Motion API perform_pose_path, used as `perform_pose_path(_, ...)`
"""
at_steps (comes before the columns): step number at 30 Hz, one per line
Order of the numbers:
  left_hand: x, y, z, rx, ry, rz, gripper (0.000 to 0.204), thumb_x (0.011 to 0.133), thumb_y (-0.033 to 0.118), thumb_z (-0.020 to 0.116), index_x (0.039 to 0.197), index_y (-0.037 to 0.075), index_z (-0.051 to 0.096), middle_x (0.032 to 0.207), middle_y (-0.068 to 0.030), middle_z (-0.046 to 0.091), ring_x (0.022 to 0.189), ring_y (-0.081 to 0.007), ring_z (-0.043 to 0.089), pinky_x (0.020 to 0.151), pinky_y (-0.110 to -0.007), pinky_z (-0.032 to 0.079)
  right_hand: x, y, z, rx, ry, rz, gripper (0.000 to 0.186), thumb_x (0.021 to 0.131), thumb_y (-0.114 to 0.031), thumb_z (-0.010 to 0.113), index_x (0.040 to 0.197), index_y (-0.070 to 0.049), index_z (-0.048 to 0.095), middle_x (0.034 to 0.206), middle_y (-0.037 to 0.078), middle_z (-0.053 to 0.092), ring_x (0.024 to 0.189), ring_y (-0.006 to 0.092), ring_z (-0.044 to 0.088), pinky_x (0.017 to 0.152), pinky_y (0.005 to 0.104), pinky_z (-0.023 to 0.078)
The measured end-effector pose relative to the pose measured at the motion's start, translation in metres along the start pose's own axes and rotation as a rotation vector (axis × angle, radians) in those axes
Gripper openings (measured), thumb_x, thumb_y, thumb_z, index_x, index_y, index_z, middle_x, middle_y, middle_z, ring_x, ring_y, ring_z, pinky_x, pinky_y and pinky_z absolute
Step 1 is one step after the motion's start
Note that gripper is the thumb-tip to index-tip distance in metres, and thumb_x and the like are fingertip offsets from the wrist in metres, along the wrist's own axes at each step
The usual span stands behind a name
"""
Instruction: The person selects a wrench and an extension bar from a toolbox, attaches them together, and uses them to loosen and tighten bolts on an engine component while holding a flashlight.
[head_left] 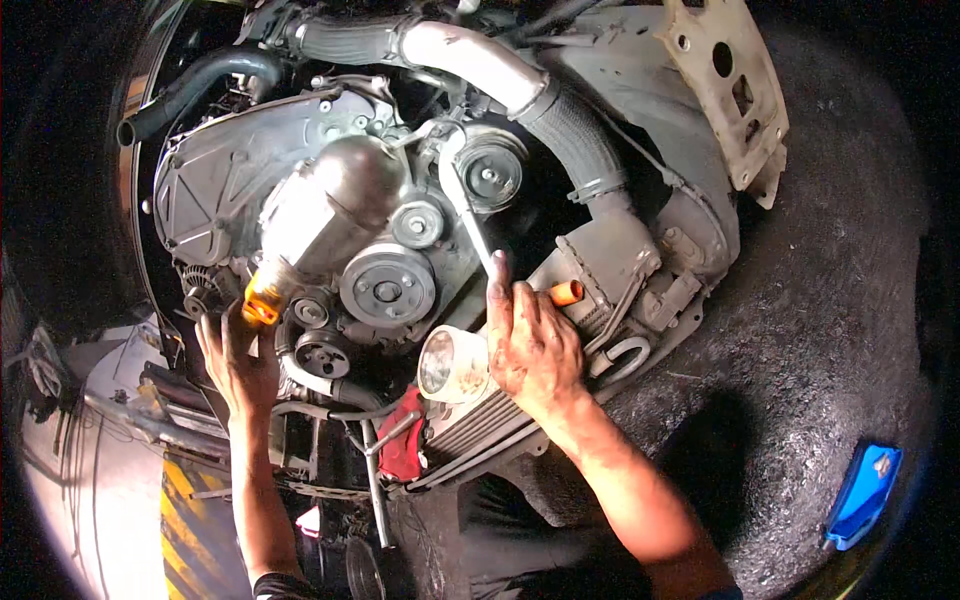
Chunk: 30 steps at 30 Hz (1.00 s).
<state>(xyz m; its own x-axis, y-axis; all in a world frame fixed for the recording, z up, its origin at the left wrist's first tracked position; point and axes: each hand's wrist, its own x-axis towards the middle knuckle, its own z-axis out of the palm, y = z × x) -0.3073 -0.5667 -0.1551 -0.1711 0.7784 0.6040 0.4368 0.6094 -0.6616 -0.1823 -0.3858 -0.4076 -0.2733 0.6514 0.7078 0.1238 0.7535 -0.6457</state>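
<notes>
My left hand [243,370] is closed at the fingertips on an orange piece [262,303], in front of the engine on the left. Above that piece lies a bright, glare-washed metal cylinder; whether the two are joined I cannot tell. My right hand [537,350] has its fingers wrapped at the lower end of a long silver wrench [468,200], one finger stretched along it. The wrench's bent upper end reaches in beside a grooved pulley [490,170]. Left of the right hand's knuckles sits a pale, round, open-ended part [452,365], perhaps a pipe stub.
More pulleys [388,288] sit at the engine front. A thick silver and black hose [470,60] arches over it. A finned cooler [480,430] lies below, near an orange cylinder [567,293] and a red cloth [402,435]. A blue object [865,495] rests on dark ground.
</notes>
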Motion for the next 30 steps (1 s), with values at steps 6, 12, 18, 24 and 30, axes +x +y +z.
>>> perform_pose_path(6, -0.027, -0.012, -0.022, -0.052, 0.061, 0.144, 0.045, 0.073, 0.01, 0.07, 0.116, 0.006, 0.058, 0.095, -0.0195, 0.05, 0.09, -0.0428, 0.05, 0.083, -0.052, 0.043, -0.002, -0.001, -0.003, 0.093, -0.036, 0.003, 0.064, 0.082, -0.012, 0.048, 0.142, 0.002, 0.035, 0.098, 0.017, 0.056, 0.086, 0.0315, 0.06, 0.075, 0.0388, 0.054)
perform_pose_path(12, -0.062, -0.04, -0.041, -0.091, 0.044, 0.135, 0.046, 0.07, 0.009, 0.072, 0.114, 0.005, 0.057, 0.092, -0.0183, 0.048, 0.085, -0.0405, 0.048, 0.076, -0.051, 0.042, 0.0, -0.003, -0.005, 0.071, -0.002, -0.004, 0.055, 0.086, -0.013, 0.053, 0.137, 0.004, 0.041, 0.101, 0.02, 0.06, 0.082, 0.0329, 0.063, 0.072, 0.039, 0.054)
perform_pose_path(18, -0.105, -0.063, -0.05, -0.126, 0.007, 0.094, 0.048, 0.071, 0.015, 0.074, 0.115, 0.006, 0.056, 0.095, -0.0194, 0.049, 0.086, -0.042, 0.048, 0.076, -0.053, 0.041, 0.004, -0.017, -0.027, 0.223, -0.061, 0.011, 0.054, 0.089, -0.018, 0.055, 0.139, -0.001, 0.041, 0.114, 0.023, 0.06, 0.096, 0.0411, 0.063, 0.079, 0.0456, 0.053)
perform_pose_path(24, -0.155, -0.084, -0.034, -0.144, -0.052, 0.022, 0.054, 0.071, 0.016, 0.074, 0.12, 0.008, 0.054, 0.106, -0.0232, 0.05, 0.095, -0.046, 0.049, 0.081, -0.054, 0.042, 0.084, -0.04, -0.042, 0.17, -0.01, 0.045, 0.025, 0.094, -0.015, 0.05, 0.11, 0.001, 0.06, 0.091, 0.022, 0.066, 0.083, 0.0382, 0.065, 0.073, 0.0455, 0.053)
perform_pose_path(30, -0.193, -0.089, -0.022, -0.092, -0.021, 0.046, 0.057, 0.072, 0.018, 0.074, 0.124, 0.008, 0.054, 0.113, -0.0246, 0.05, 0.105, -0.0473, 0.049, 0.086, -0.054, 0.043, 0.152, -0.035, -0.024, 0.104, -0.021, -0.139, 0.024, 0.091, -0.021, 0.053, 0.095, 0.0, 0.064, 0.081, 0.025, 0.063, 0.081, 0.0435, 0.062, 0.072, 0.0478, 0.048)
